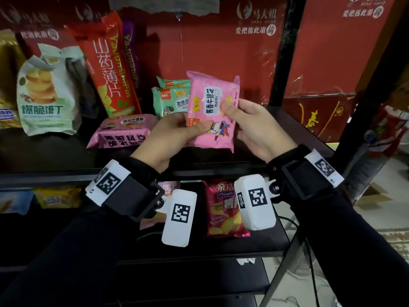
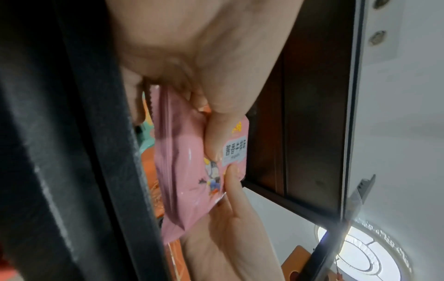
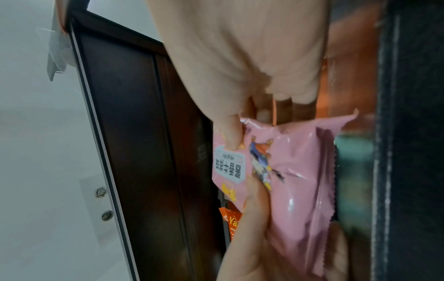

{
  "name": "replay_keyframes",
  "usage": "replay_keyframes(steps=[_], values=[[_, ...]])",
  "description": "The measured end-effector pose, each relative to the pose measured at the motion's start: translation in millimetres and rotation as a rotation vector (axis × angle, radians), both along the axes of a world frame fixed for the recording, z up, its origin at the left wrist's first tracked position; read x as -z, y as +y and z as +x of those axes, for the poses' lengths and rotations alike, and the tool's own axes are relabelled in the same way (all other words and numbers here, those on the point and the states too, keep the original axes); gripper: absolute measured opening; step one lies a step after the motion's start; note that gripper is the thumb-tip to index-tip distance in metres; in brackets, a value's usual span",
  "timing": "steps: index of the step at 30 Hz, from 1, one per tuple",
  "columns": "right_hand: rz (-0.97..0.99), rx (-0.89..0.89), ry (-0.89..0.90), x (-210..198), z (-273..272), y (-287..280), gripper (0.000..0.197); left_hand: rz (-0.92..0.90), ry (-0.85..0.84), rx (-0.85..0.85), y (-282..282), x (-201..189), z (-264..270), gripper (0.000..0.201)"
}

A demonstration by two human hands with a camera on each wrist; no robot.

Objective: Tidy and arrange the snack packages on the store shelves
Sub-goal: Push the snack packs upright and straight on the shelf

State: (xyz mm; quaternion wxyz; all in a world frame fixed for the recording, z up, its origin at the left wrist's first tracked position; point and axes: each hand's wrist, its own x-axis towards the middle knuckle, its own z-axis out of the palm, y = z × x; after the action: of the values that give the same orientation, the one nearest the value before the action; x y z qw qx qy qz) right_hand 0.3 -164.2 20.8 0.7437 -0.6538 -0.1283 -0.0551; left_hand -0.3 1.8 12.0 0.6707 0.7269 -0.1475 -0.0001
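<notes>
Item: pink snack packet [image 1: 212,111], held upright in front of the upper shelf [image 1: 55,151], printed face toward me. I judge I hold it this way to read the label and square it before standing it up, since two green packets [image 1: 171,100] of the same size stand upright just behind it, while a second pink packet [image 1: 120,131] lies flat to the left.

Left hand [image 1: 170,134]: palm turned inward, thumb pressed on the packet's lower front, fingers curled round its back edge; a firm grip.

Right hand [image 1: 254,127]: thumb pinching the packet's right edge near the label, the other fingers curled behind it. In the right wrist view both thumbs lie on the printed face.

Both wrists sit level, just beyond the shelf's front lip.

Neighbours: tall red chip bag [image 1: 108,69] and pale green bag [image 1: 46,94], leaning at the back left.
</notes>
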Motion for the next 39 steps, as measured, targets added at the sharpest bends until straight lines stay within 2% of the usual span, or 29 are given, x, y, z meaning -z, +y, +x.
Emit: replay_keyframes(steps=[3,8,11,13,17,22,24,26,29,34,39], values=[[-0.043,0.019,-0.031,0,0,3,0.025,0.008,-0.025,0.008,-2,-13,-1,0.034],[-0.044,-0.031,-0.04,-7,-1,9,0.032,-0.156,-0.125,-0.048,-4,-26,-1,0.025],[0.029,-0.045,-0.041,-17,-2,8,0.02,-0.171,-0.123,-0.038,-4,-22,-2,0.027],[0.007,-0.016,-0.072,-21,-3,9,0.011,-0.198,-0.131,-0.022,-4,-22,-4,0.028],[0.01,-0.018,-0.08,-20,-4,15,0.011,-0.302,-0.117,0.021,-5,-24,-5,0.033],[0.14,-0.029,-0.061,-27,-3,17,0.016,-0.383,-0.161,-0.022,-11,-28,-5,0.007],[0.206,-0.027,-0.09,-28,-2,17,0.006,-0.407,-0.162,-0.013,-13,-29,-5,0.008],[0.301,-0.038,-0.1,-27,0,18,0.007,-0.444,-0.133,0.027,-13,-30,-5,0.009],[0.368,-0.034,-0.1,-24,1,16,0.008,-0.449,-0.102,0.068,-11,-34,-4,0.021],[0.313,0.021,-0.122,-19,1,19,0.008,-0.49,-0.127,-0.019,-11,-36,0,0.02],[0.086,0.01,-0.082,-8,-1,20,0.015,-0.484,-0.148,-0.067,-12,-36,2,0.02]])
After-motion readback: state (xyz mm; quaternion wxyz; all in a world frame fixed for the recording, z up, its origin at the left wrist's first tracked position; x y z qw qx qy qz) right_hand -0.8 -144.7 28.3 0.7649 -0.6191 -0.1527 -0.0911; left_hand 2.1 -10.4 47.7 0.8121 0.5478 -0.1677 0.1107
